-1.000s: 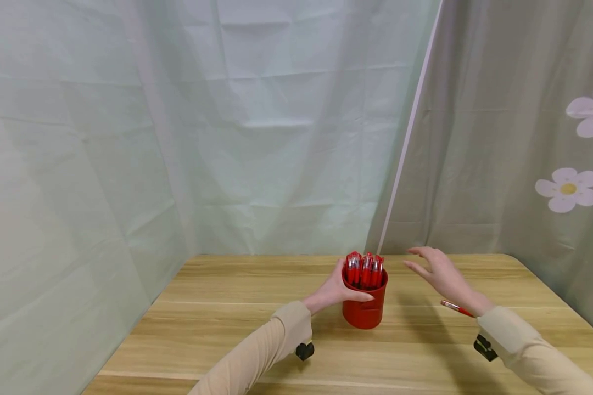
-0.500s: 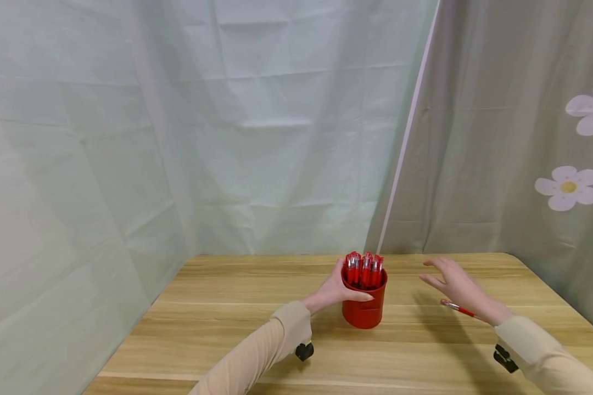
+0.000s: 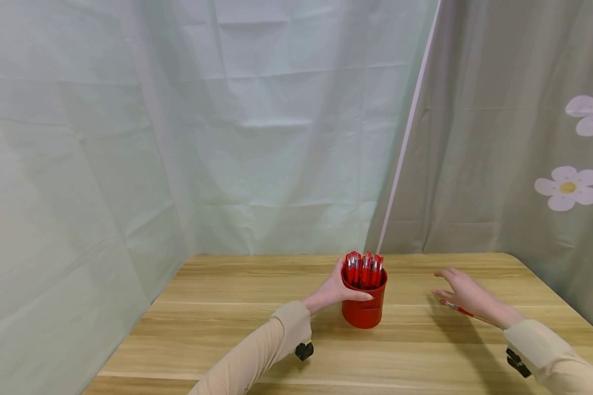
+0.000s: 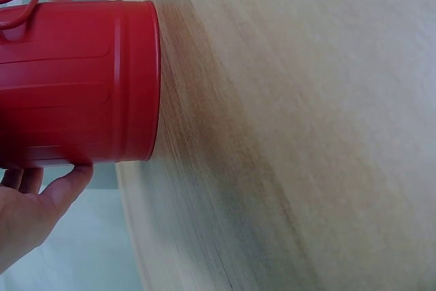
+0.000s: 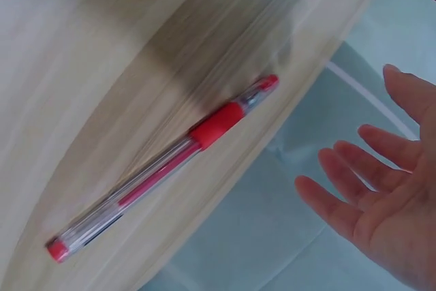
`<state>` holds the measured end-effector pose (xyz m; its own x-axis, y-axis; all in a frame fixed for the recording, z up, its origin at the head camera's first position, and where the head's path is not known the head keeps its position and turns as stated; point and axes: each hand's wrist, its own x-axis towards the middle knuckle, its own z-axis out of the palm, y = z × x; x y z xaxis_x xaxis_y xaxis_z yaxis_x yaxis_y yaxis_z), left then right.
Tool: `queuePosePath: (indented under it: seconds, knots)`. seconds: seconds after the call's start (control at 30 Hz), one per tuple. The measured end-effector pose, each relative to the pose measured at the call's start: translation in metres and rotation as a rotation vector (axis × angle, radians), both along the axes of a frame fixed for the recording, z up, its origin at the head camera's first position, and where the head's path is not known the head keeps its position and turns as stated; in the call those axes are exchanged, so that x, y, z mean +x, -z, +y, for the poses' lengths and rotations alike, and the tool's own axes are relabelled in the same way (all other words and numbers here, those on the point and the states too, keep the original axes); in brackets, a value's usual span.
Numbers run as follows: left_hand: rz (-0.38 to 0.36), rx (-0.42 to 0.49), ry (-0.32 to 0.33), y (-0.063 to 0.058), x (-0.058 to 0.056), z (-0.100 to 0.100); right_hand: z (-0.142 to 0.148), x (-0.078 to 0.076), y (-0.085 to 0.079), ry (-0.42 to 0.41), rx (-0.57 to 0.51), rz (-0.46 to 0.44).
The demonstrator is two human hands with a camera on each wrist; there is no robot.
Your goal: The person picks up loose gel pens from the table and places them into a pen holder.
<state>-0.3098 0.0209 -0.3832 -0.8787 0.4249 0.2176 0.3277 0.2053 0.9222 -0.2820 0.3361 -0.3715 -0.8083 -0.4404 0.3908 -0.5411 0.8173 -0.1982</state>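
A red metal pen holder stands upright on the table, with several red pens in it. My left hand grips it from the left, thumb across its front; in the left wrist view the hand lies against its side. A loop handle shows there on the holder. One red pen, clear-barrelled with a red grip, lies on the tabletop at the right. Above that pen hovers my right hand, fingers spread and relaxed, holding nothing; part of the pen is hidden behind it in the head view.
The wooden table reaches back to a pale curtain. A greyer curtain with printed flowers hangs at the right. Bare wood lies between the holder and the loose pen.
My right hand has moved right and lower, away from the pen holder and over the loose pen. The left hand and the holder have stayed in place.
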Motion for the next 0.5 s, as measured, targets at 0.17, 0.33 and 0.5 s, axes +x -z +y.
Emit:
queuePosePath:
  seconds: [0.17,0.33,0.5]
  knots:
    - [0.002,-0.009,0.0,-0.001,0.0,0.0,0.006,0.001,0.006,-0.02,0.056,-0.034]
    - [0.001,0.002,0.009,0.0,-0.001,-0.001,0.009,0.0,0.014,-0.037,0.104,-0.06]
    - [-0.003,0.003,0.01,0.001,-0.001,0.001,0.013,-0.003,0.023,-0.058,0.138,-0.008]
